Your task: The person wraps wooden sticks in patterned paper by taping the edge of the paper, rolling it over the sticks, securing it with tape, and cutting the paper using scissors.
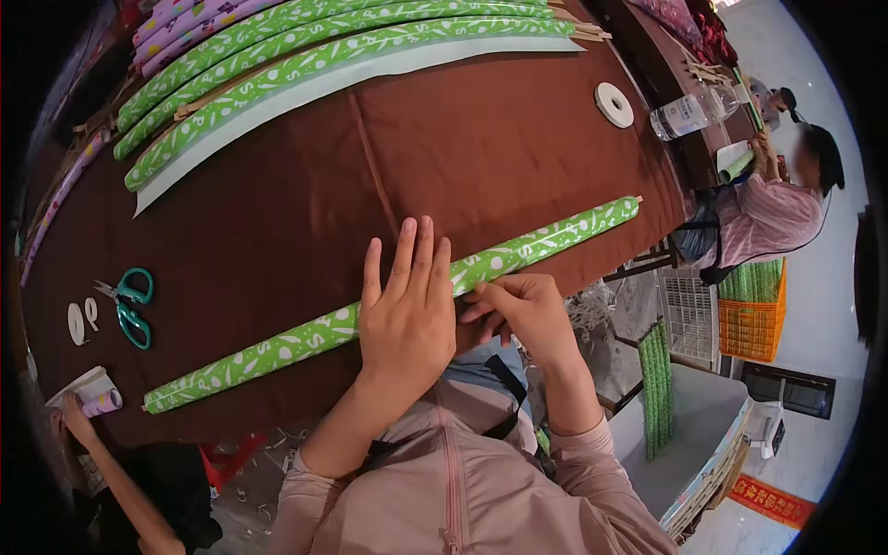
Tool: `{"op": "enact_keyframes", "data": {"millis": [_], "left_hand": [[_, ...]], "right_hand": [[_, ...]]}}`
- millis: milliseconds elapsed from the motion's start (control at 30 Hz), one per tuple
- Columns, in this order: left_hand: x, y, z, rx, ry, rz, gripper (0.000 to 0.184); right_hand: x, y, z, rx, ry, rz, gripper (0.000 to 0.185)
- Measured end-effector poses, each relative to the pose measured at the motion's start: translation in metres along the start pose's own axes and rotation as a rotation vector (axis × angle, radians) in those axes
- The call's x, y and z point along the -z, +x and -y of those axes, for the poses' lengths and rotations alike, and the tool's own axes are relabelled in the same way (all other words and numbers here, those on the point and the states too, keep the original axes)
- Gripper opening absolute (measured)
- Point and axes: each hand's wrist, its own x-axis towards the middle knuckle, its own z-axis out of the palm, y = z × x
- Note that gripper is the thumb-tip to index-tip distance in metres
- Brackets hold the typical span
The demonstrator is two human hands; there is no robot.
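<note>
A long green roll of wrapping paper [301, 340] with white print lies slantwise across the brown-covered table in front of me. My left hand [407, 301] rests flat over the middle of the roll, fingers stretched out and pointing away from me. Just right of it, my right hand [525, 313] is at the roll's near edge, thumb and forefinger pinched together and the other fingers curled. Whatever lies between those fingertips is too small to make out. A thin stick end [639, 199] shows at the roll's right tip.
More green rolls [361, 51] and purple ones lie at the back. Teal-handled scissors [135, 305] and tape rolls [76, 324] are at left; another tape roll [614, 104] and a bottle [694, 113] stand right. People sit at both sides. A grey bin [689, 398] holds green rolls.
</note>
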Motion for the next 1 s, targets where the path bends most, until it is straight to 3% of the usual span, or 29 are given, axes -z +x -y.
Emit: {"op": "enact_keyframes", "data": {"millis": [433,1000], "left_hand": [[-0.001,-0.001,0.0,-0.009,0.037,0.019,0.046],[0.0,0.0,-0.001,0.007,0.068,0.085,0.052]], "right_hand": [[-0.001,-0.002,0.0,-0.018,0.019,-0.005,0.036],[0.009,-0.004,-0.013,0.037,0.313,0.02,0.036]]}}
